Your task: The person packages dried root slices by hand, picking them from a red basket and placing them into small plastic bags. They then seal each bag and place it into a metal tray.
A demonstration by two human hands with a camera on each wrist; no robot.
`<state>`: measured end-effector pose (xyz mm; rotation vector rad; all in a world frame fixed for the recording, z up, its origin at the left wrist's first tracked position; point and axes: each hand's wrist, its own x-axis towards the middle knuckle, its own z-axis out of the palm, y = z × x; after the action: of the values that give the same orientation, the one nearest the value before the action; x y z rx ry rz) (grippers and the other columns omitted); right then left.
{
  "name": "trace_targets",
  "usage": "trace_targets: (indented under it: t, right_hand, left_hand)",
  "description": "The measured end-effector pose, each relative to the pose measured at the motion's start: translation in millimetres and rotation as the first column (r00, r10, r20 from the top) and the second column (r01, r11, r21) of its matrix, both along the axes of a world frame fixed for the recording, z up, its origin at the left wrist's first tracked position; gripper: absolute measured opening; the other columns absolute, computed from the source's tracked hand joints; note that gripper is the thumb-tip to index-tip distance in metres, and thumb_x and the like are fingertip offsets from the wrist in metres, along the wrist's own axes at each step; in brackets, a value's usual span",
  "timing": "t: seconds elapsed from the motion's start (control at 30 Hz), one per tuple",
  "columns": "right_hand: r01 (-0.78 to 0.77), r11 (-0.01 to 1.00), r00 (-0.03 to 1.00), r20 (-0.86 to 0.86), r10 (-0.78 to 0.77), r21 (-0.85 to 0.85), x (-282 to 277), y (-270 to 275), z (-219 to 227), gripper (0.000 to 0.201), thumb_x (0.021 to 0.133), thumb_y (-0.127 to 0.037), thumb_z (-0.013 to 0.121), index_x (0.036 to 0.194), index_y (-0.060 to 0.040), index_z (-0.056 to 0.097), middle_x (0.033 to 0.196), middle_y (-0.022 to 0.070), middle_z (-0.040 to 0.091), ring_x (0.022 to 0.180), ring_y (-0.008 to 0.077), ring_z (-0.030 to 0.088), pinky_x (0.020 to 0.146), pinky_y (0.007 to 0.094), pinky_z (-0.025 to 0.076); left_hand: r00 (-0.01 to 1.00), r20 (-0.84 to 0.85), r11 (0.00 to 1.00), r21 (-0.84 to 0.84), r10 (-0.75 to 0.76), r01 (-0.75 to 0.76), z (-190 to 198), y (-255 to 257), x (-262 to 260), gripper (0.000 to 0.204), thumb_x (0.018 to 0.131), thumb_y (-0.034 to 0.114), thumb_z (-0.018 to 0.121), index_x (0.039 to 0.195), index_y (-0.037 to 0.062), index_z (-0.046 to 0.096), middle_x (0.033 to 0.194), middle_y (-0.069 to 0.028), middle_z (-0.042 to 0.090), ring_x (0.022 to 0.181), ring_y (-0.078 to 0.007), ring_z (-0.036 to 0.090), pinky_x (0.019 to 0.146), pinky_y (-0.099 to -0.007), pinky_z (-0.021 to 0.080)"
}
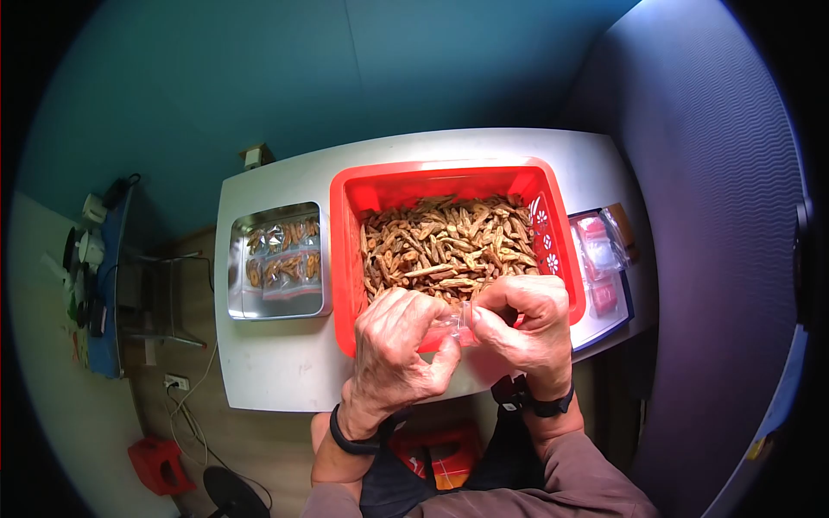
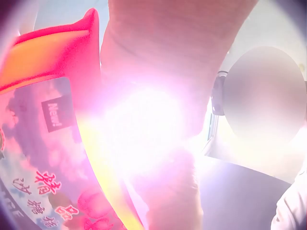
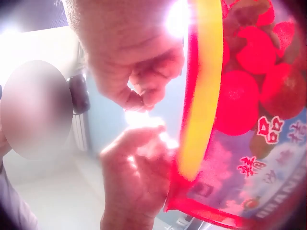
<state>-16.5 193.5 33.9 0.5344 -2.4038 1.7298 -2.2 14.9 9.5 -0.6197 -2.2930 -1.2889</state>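
Over the near rim of the red basket (image 1: 344,259), both hands pinch a small clear plastic bag (image 1: 465,326). The left hand (image 1: 399,350) holds its left side between thumb and fingers, and the right hand (image 1: 528,332) pinches its right side. Dried brown slices (image 1: 449,246) fill the basket beyond the hands. In the right wrist view the right hand (image 3: 129,52) faces the left hand (image 3: 136,177), fingertips close together, with the bag lost in glare. Glare also hides the left hand's (image 2: 168,62) fingertips in the left wrist view.
Left of the basket, a metal tin (image 1: 326,293) holds several filled small bags. To the right, packs of clear bags with red parts (image 1: 600,250) lie on a dark-edged board. The white table (image 1: 285,367) has a wall behind and a dark panel at right. A red stool (image 1: 160,464) is on the floor.
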Motion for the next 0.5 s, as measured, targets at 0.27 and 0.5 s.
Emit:
trace_targets:
  t: [0.27,0.5]
  right_hand:
    - [-0.074,0.996,0.997,0.007,0.074,-0.05,-2.1,6.6,2.2,0.004,0.081,-0.003,0.074,0.079,-0.0003,0.07,0.057,0.0018,0.061,0.051,0.0047,0.055,0.048,0.0232,0.042]
    - [-0.116,0.988,0.993,0.005,0.117,-0.1,-0.1,13.5,5.8,0.002,0.084,-0.001,0.072,0.083,0.0001,0.071,0.063,0.0017,0.064,0.054,0.0038,0.056,0.048,0.0222,0.042]
  left_hand:
    - [0.899,0.332,0.951,0.216,-0.284,0.221,15.3,-13.5,3.7,0.022,0.069,0.007,0.068,0.09,-0.0003,0.063,0.073,-0.0074,0.058,0.065,-0.0179,0.057,0.059,-0.0315,0.046]
    - [0.735,0.497,0.799,0.592,-0.461,0.1,10.3,-15.1,8.7,0.017,0.102,0.012,0.057,0.101,-0.0029,0.066,0.081,-0.0043,0.064,0.072,-0.0095,0.06,0.068,-0.0244,0.049]
